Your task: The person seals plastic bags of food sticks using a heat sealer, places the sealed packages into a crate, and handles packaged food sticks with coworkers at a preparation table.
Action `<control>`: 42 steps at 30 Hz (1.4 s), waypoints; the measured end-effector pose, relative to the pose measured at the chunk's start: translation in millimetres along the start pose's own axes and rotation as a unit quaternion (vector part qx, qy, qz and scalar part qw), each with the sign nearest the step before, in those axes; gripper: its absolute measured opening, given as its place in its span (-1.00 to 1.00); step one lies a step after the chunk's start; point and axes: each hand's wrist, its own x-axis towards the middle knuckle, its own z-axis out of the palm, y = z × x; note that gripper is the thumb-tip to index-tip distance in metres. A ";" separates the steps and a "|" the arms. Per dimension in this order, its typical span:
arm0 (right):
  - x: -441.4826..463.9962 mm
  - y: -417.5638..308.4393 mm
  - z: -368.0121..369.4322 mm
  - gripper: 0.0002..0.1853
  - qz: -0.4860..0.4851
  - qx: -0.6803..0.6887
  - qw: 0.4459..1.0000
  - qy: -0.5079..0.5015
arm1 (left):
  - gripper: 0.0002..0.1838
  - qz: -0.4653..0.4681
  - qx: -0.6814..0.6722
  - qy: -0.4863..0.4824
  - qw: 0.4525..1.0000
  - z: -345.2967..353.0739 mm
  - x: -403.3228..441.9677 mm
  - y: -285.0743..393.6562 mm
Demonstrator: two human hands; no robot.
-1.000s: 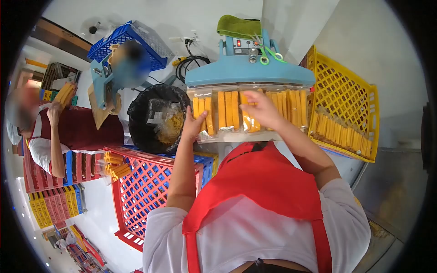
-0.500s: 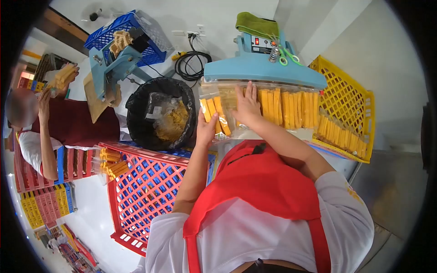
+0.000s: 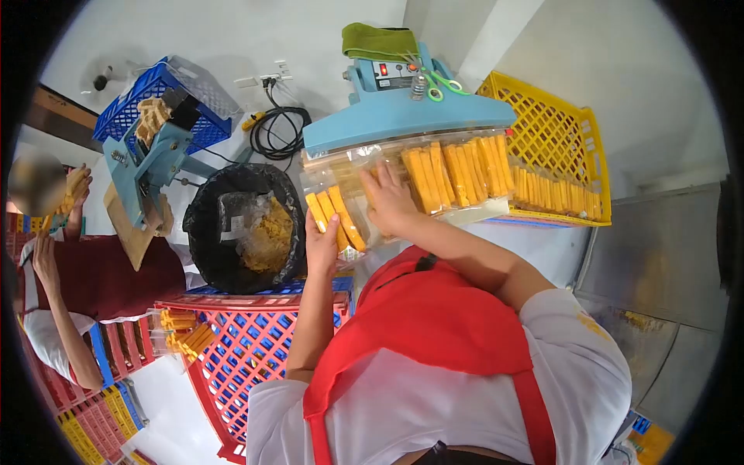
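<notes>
Right hand (image 3: 391,204): shifted left along the packet row (image 3: 425,180) since a second ago; fingers apart, laid over it.
Blue bag sealer (image 3: 403,125): beyond the row.
Packet row: yellow sticks (image 3: 462,172), along sealer's front edge.
Leftmost packet (image 3: 341,217): clamped in left hand (image 3: 321,252), thumb on top.

Premises: food-packing workroom. Evidence: a blue bench sealer (image 3: 411,122) with a control panel (image 3: 399,71), clear bags of yellow sticks (image 3: 463,172) along its front, a yellow crate (image 3: 542,115), a red crate (image 3: 240,307), a black-lined bin (image 3: 203,232), a co-worker (image 3: 71,341) in a maroon apron (image 3: 116,275).
</notes>
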 end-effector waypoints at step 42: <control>-45.9 214.9 -85.5 -0.38 0.127 -0.110 0.984 0.066 | -0.58 0.057 0.052 0.097 0.992 40.8 -33.9 4.7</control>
